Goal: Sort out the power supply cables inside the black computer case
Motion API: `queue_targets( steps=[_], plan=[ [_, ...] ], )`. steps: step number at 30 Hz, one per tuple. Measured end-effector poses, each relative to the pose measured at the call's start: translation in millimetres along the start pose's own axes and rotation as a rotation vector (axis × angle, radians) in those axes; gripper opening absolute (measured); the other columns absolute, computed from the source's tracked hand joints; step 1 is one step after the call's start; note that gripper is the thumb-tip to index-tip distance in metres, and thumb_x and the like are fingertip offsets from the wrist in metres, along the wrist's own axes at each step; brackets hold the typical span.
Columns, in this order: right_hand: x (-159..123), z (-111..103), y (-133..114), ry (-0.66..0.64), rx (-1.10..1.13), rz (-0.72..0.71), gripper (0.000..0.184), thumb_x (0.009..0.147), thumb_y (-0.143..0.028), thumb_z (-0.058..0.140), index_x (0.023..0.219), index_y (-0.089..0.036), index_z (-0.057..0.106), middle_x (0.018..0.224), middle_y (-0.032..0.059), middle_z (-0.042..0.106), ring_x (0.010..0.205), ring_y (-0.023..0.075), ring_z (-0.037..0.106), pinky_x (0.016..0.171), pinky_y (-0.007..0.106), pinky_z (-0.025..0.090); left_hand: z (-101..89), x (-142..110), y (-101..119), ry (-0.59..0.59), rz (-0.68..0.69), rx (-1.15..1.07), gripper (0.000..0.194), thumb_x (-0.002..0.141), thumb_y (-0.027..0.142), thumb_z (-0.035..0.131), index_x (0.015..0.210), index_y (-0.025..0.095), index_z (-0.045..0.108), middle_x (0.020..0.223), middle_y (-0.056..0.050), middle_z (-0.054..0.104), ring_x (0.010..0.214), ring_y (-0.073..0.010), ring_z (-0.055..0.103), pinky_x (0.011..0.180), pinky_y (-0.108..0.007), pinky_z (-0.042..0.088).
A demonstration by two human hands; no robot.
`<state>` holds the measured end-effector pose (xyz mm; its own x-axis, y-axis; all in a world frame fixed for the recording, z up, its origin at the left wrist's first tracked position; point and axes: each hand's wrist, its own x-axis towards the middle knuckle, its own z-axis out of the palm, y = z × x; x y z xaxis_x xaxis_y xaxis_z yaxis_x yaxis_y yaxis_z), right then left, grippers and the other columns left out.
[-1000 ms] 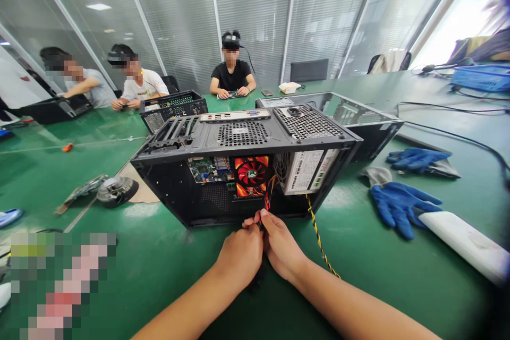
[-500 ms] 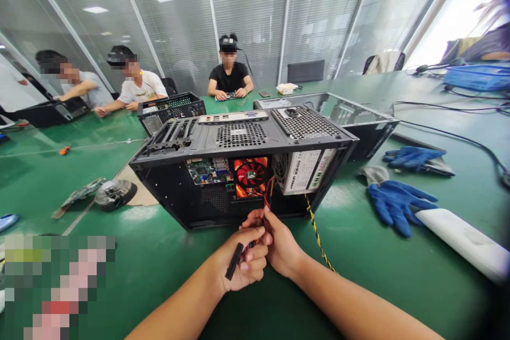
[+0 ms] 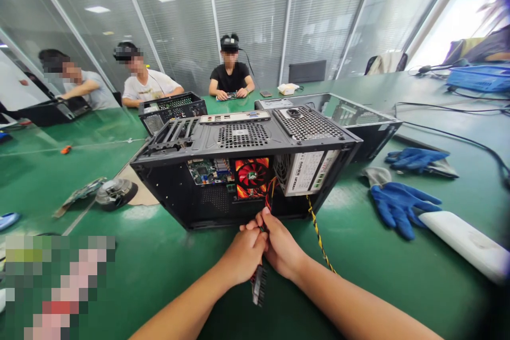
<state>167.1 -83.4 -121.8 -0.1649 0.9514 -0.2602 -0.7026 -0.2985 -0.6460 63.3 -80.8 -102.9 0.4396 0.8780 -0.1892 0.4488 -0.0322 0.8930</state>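
Close in front of me lies an open computer case (image 3: 159, 186), with a red-bladed fan (image 3: 252, 175), a green circuit board (image 3: 207, 171) and a white-labelled power supply (image 3: 311, 172) inside. A bundle of power cables (image 3: 269, 199) runs from the power supply out to my hands. My left hand (image 3: 245, 252) is closed around the bundle, and a black multi-pin connector (image 3: 258, 287) hangs below it. Touching it, my right hand (image 3: 281, 241) grips the same cables nearer the case. A yellow-and-black twisted cable (image 3: 316, 228) trails over the table to the right of my hands.
Blue gloves (image 3: 398, 204) and a white elongated object (image 3: 464, 241) lie on the right. Left of the case are a round metal part (image 3: 115, 194) and a circuit board (image 3: 79, 196). Other cases, including a grey open one (image 3: 374, 135), stand behind. Several people sit across the green table (image 3: 167, 271).
My left hand has turned over, so the connector now hangs downward rather than showing across the palm. My right hand stays on the cables. A person across the table has sat back.
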Motion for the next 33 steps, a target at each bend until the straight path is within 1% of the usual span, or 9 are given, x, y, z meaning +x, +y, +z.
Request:
queue_targets(
  steps=[5,8,12,15,21,24,26,29,33],
  plan=[
    [0,0,2,0.001,-0.013,-0.038,0.038,0.077,-0.057,0.062,0.066,-0.022,0.052,0.076,0.0043,0.071,0.083,0.023,0.065,0.073,0.034,0.048,-2.2,0,-2,0.077,0.123,0.215,0.023,0.087,0.027,0.04,0.067,0.02,0.049,0.065,-0.004,0.053,0.064,-0.0179,0.051,0.06,-0.029,0.033],
    [-1,0,2,0.004,-0.01,-0.036,0.037,0.078,-0.056,0.061,0.066,-0.021,0.053,0.076,0.0046,0.071,0.083,0.0231,0.066,0.075,0.035,0.048,-1.1,0,-4,0.067,0.111,0.178,0.022,0.086,0.028,0.041,0.068,0.019,0.05,0.067,-0.005,0.054,0.063,-0.0168,0.051,0.059,-0.028,0.034],
    [-2,1,0,-0.006,0.001,-0.011,0.036,0.078,-0.054,0.062,0.066,-0.021,0.054,0.076,0.0054,0.07,0.083,0.0234,0.066,0.077,0.036,0.048,-4.5,-1,-3,-0.151,-0.157,-0.38,0.03,0.086,0.04,0.043,0.065,0.02,0.044,0.044,0.005,0.039,0.037,-0.009,0.032,0.042,-0.023,0.024],
    [-4,0,-1,-0.043,0.037,-0.003,0.034,0.079,-0.053,0.061,0.07,-0.02,0.056,0.081,0.0063,0.071,0.086,0.0237,0.066,0.083,0.039,0.047,-12.4,-2,-1,-0.411,-0.311,-0.875,0.028,0.083,0.045,0.05,0.073,0.02,0.044,0.039,0.009,0.036,0.03,-0.0068,0.026,0.036,-0.021,0.017],
    [-6,-1,-2,-0.076,0.068,0.025,0.032,0.081,-0.052,0.058,0.075,-0.02,0.059,0.086,0.0076,0.072,0.091,0.0241,0.065,0.088,0.04,0.045,-20.3,-2,-5,-0.553,-0.379,-1.149,0.026,0.083,0.041,0.054,0.074,0.018,0.046,0.038,0.01,0.036,0.029,-0.0052,0.028,0.034,-0.02,0.017],
    [-6,1,-1,-0.063,0.054,0.011,0.032,0.081,-0.051,0.059,0.073,-0.02,0.058,0.083,0.007,0.072,0.09,0.0236,0.066,0.088,0.039,0.046,-15.2,-2,-7,-0.503,-0.342,-1.063,0.027,0.082,0.043,0.054,0.074,0.018,0.047,0.038,0.01,0.036,0.028,-0.0054,0.027,0.035,-0.02,0.016],
    [-5,2,-1,-0.036,0.034,0.007,0.033,0.08,-0.051,0.061,0.071,-0.02,0.056,0.08,0.0063,0.071,0.089,0.0235,0.066,0.084,0.037,0.048,-9.8,-2,-6,-0.386,-0.284,-0.913,0.028,0.082,0.045,0.052,0.072,0.019,0.046,0.038,0.009,0.036,0.029,-0.006,0.027,0.036,-0.021,0.017],
    [-3,2,1,0.01,0.004,0.011,0.034,0.078,-0.052,0.063,0.07,-0.02,0.053,0.077,0.0046,0.071,0.082,0.0229,0.067,0.072,0.034,0.051,-3.0,-1,-5,-0.13,-0.164,-0.509,0.031,0.085,0.042,0.046,0.065,0.019,0.043,0.042,0.008,0.037,0.035,-0.0071,0.031,0.042,-0.022,0.024],
    [-2,1,2,0.006,-0.004,0.007,0.033,0.079,-0.052,0.061,0.07,-0.021,0.053,0.074,0.0023,0.07,0.078,0.0217,0.067,0.068,0.032,0.051,-1.4,0,0,0.009,-0.002,0.03,0.029,0.088,0.029,0.038,0.061,0.019,0.044,0.053,0.002,0.047,0.051,-0.0123,0.046,0.054,-0.026,0.033]
  ],
)
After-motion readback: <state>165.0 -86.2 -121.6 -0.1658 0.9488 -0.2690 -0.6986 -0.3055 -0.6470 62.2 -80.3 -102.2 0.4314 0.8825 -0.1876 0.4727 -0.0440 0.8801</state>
